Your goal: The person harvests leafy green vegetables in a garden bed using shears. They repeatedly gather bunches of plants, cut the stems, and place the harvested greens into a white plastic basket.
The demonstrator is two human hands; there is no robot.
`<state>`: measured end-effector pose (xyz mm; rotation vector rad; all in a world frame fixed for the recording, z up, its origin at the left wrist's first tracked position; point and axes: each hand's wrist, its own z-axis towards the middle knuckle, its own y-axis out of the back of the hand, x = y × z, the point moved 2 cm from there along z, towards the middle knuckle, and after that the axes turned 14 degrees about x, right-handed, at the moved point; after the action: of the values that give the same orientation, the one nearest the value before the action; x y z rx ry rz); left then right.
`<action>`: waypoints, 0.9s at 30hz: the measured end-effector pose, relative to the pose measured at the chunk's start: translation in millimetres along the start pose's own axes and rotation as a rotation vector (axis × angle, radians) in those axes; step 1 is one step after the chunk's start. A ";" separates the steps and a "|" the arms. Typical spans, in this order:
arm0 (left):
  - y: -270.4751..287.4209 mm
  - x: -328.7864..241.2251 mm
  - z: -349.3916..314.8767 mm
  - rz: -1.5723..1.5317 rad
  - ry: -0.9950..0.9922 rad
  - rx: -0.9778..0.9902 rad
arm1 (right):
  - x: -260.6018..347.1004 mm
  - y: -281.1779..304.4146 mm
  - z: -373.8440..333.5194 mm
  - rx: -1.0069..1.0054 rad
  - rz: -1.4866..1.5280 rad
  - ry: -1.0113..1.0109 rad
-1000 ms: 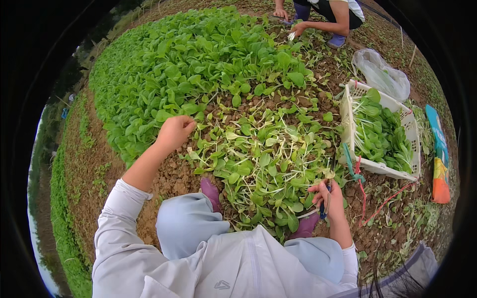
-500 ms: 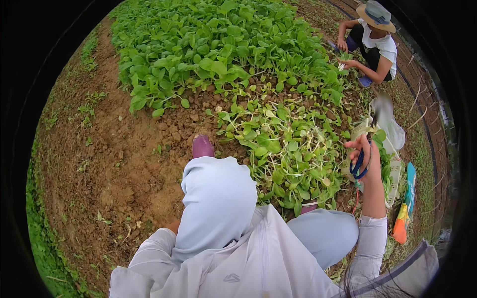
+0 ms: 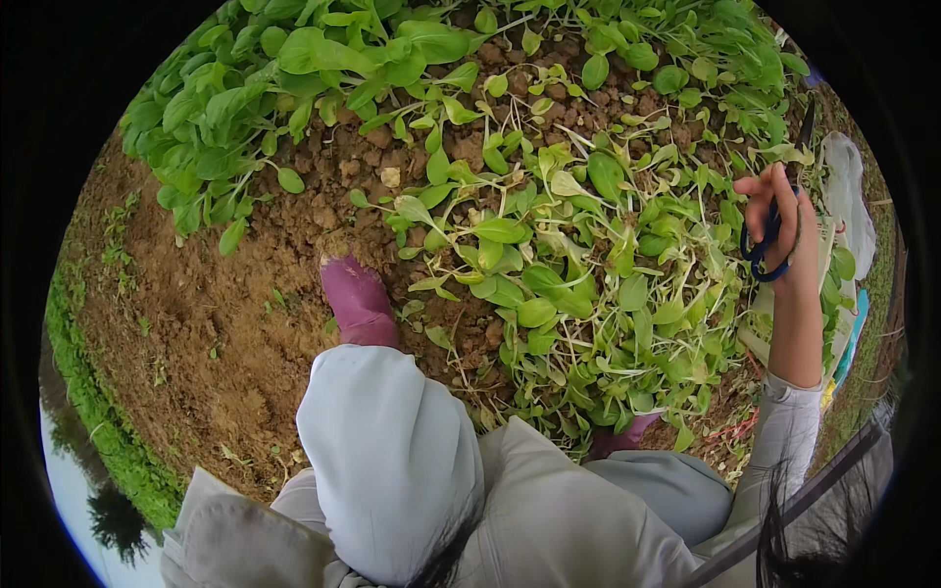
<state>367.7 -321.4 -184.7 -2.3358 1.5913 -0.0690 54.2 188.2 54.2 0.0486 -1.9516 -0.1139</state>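
Crumbly brown soil (image 3: 196,323) lies left, beside a purple boot (image 3: 358,299). Glossy cut greens (image 3: 588,294) are heaped in the middle. The right hand (image 3: 774,220) grips blue-handled scissors (image 3: 769,245); the left hand's grip is unseen.

— What colours do I have around the scissors (image 3: 767,247)?
— Dark blue handles, I think. Left of them, green cut leaves (image 3: 578,294) on brown soil (image 3: 216,323), then a purple boot (image 3: 359,302).
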 end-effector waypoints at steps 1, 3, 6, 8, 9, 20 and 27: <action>1.0 3.1 -7.6 -0.021 0.024 0.010 | -8.7 -5.0 24.7 -0.007 0.036 -0.013; 2.6 4.8 -23.1 -0.061 0.049 0.031 | -3.3 -9.7 64.3 -0.002 0.045 -0.020; 29.8 1.8 -39.7 -0.078 0.073 0.030 | 7.3 -10.5 102.2 -0.073 0.088 -0.058; 34.5 1.2 -57.3 -0.099 0.091 0.030 | 8.3 -7.0 111.5 -0.082 0.127 -0.090; 42.3 1.6 -63.7 -0.102 0.095 0.034 | 11.5 -7.5 111.3 -0.102 0.118 -0.098; 152.5 25.3 -98.3 -0.001 0.130 0.073 | 2.9 -29.3 80.2 -0.335 0.133 -0.181; 223.1 64.1 -82.2 0.141 0.103 0.089 | 20.1 -90.4 60.5 -0.383 0.139 -0.155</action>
<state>173.9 -473.1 -178.2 -2.1793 1.7596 -0.2267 -11.2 100.0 41.0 -0.3571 -2.0484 -0.4067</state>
